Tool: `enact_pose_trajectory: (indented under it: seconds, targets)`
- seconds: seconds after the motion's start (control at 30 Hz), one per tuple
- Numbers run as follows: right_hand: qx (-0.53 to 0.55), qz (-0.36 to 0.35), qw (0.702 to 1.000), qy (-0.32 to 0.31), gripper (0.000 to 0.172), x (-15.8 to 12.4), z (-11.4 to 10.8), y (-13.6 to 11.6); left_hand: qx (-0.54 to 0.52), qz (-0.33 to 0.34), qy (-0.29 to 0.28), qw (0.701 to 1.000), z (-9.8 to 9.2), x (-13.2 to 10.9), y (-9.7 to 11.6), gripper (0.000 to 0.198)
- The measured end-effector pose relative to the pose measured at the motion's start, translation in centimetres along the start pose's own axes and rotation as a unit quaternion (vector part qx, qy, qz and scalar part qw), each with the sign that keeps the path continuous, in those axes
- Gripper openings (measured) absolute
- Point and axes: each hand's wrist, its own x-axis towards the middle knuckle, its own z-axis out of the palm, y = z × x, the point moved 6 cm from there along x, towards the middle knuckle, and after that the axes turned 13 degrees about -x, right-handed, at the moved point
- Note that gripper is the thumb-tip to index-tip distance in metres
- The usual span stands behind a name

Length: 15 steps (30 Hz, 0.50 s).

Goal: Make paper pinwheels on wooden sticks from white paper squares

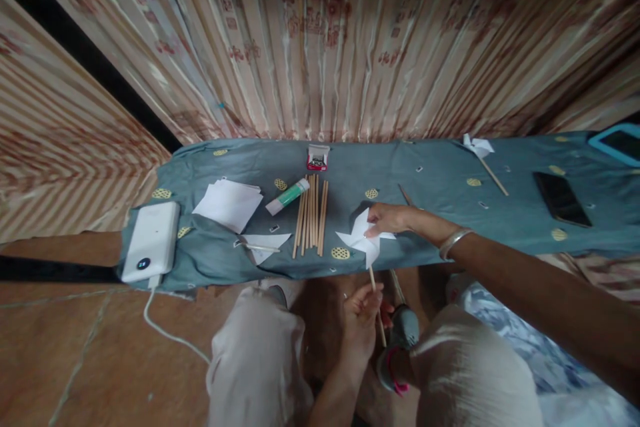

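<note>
A white paper pinwheel (pixel 359 235) on a thin wooden stick (pixel 373 277) is held at the front edge of the cloth-covered table. My left hand (pixel 361 310) is closed around the stick, below the table edge. My right hand (pixel 387 220) reaches in from the right and has its fingers closed on the pinwheel's paper near its centre. Several wooden sticks (pixel 311 217) lie just left of the pinwheel, with a green and white glue stick (pixel 288 197) resting across their upper ends.
Left on the table (pixel 430 173) lie a paper stack (pixel 229 205), a cut paper piece (pixel 267 241) and a white power bank (pixel 153 240) with a cable. A small red box (pixel 318 157) stands behind; another pinwheel (pixel 479 146), a black phone (pixel 561 198) and a blue-framed device (pixel 620 143) lie right.
</note>
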Motion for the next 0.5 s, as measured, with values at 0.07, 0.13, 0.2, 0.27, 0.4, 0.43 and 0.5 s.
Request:
enact_pose_trajectory:
  seconds: [0.07,0.13,0.2,0.27,0.4,0.43,0.5]
  targets:
    - [0.004,-0.009,1.000,-0.007,0.022,0.02,0.05,-0.18,0.004,0.006,0.006,1.000,-0.04,0.01,0.06,0.063]
    - [0.008,-0.019,1.000,-0.015,0.024,0.08,0.12,-0.35,0.006,0.009,0.012,1.000,-0.04,-0.03,0.16,0.063]
    - [0.008,-0.028,0.999,-0.021,0.025,0.18,0.12,-0.49,0.004,0.011,0.015,1.000,0.01,-0.08,0.30,0.064]
    - [0.005,-0.035,0.999,-0.026,0.025,0.32,0.09,-0.57,0.002,0.010,0.016,1.000,0.08,-0.10,0.38,0.064]
    - [-0.006,-0.039,0.999,-0.035,0.024,0.59,0.04,-0.50,0.001,0.006,0.019,1.000,0.06,-0.01,0.25,0.064]
    - [-0.009,-0.038,0.999,-0.036,0.024,0.65,0.03,-0.45,0.002,0.008,0.020,1.000,0.01,0.04,0.19,0.064]
    - [-0.018,-0.036,0.998,-0.038,0.025,0.76,0.01,-0.35,0.004,0.014,0.019,1.000,-0.08,0.13,0.08,0.063]
